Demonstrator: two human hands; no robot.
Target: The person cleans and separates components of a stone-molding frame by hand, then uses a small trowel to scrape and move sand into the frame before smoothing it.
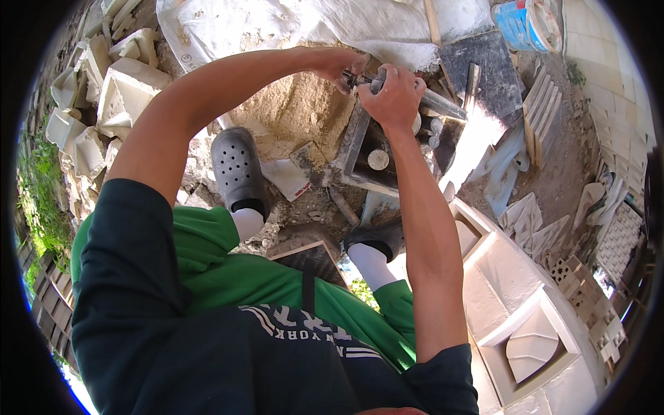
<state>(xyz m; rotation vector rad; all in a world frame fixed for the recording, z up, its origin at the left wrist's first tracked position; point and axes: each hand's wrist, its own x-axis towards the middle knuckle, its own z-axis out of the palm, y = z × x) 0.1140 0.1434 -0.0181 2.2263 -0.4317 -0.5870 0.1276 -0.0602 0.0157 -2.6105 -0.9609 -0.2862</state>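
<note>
My left hand point(337, 67) is closed on a dark metal part point(355, 78) with a rod-like shape, at the far corner of a dark box-shaped mould point(354, 142). Close beside it, my right hand point(395, 97) curls round a dark rounded piece point(377, 82) that seems to belong to the same part. My fingers cover much of both, so I cannot tell their exact kind. Inside the mould stand several pale round plugs, one of them a whitish disc point(378, 160). My right forearm hides part of the mould's right side.
Sandy material point(294, 114) lies left of the mould, below a white sheet point(290, 24). Pale cast blocks point(131, 90) pile up at the left; more stacked blocks point(501, 277) stand at the right. A blue bucket point(527, 26), a dark board point(481, 72) and wooden slats point(541, 114) are at the far right.
</note>
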